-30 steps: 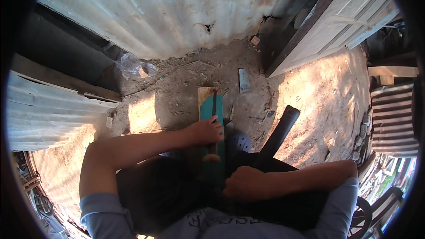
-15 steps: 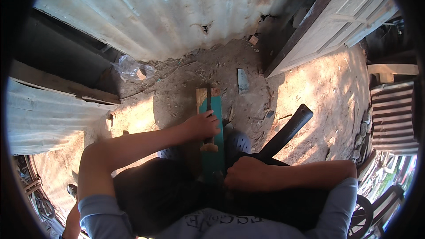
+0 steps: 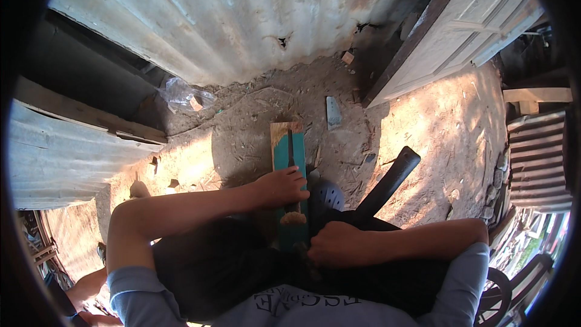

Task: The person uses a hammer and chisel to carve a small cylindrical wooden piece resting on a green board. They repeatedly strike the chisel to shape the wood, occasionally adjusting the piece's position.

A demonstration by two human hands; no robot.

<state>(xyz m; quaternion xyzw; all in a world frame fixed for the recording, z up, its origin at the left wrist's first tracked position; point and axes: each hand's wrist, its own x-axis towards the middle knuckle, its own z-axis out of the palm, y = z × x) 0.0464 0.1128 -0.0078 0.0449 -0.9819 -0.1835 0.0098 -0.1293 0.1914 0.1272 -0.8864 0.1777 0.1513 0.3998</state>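
Note:
A long wooden block (image 3: 296, 236) with green paint and bare tan wood at its far end stretches away from me, its near end at my lap. My left hand (image 3: 283, 188) is closed around a chisel (image 3: 290, 148) lying along the block, its dark narrow shaft pointing away. The chisel's tan, frayed-looking butt (image 3: 293, 218) shows on the near side of the hand. Low to the right, my right hand (image 3: 336, 243) is a fist on a tool with a thick black handle (image 3: 390, 181), which slants out to the far right. The tool's other end is dark and blurred by the block.
A corrugated metal wall (image 3: 242, 18) stands ahead, with a panelled door (image 3: 448, 36) at right. On the dirt floor lie a flat pale piece (image 3: 333, 113), a clear plastic bag (image 3: 180, 94) and scraps. A shoe (image 3: 330, 195) shows beside the block. Another person's arm (image 3: 88, 290) appears lower left.
My left hand and the chisel have slid toward me along the block. The black handle has dipped slightly. At lower left, more of the other person's arms shows.

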